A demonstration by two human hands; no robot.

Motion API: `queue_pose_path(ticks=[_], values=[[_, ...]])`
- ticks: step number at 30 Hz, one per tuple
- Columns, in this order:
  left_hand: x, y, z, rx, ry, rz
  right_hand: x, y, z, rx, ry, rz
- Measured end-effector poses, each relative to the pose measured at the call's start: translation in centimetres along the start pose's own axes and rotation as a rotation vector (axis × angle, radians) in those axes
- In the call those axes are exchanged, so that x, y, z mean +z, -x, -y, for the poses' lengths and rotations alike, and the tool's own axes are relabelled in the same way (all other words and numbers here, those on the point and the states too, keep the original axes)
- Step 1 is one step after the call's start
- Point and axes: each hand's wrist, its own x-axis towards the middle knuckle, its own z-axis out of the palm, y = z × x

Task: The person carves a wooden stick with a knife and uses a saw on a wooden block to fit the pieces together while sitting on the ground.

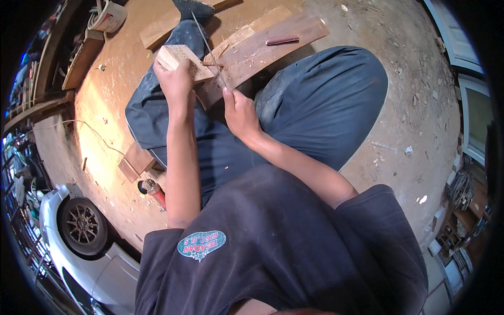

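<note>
My left hand [176,81] is closed around a pale wooden block [185,59] with rows of small dark dots on its top face. A short brown peg [212,64] juts from the block's right side. In my closed right hand [241,113] is one end of a long thin metal rod [206,43], which slants up and to the left, past the block's right side; whether it touches the block I cannot tell. Both hands are over a brown plank [262,55] lying across in front of my crossed legs. A dark reddish handle-like piece [282,40] rests on the plank.
Wood shavings and offcuts lie around the plank. At the far left stand a white bucket [107,18] and a wooden board [83,59]. A red and black tool [152,191] and wood pieces [136,161] sit left of me. A silver car [100,268] is at lower left.
</note>
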Motion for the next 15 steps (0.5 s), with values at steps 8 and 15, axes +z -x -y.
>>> queue_pose_path(ticks=[8, 15], values=[[0.0, 0.4, 0.1, 0.031, -0.057, 0.009, -0.2, 0.0, 0.3, 0.005, 0.04, -0.018], [0.8, 0.6, 0.1, 0.126, -0.149, 0.014, 0.3, -0.7, -1.7, 0.143, 0.105, 0.057]])
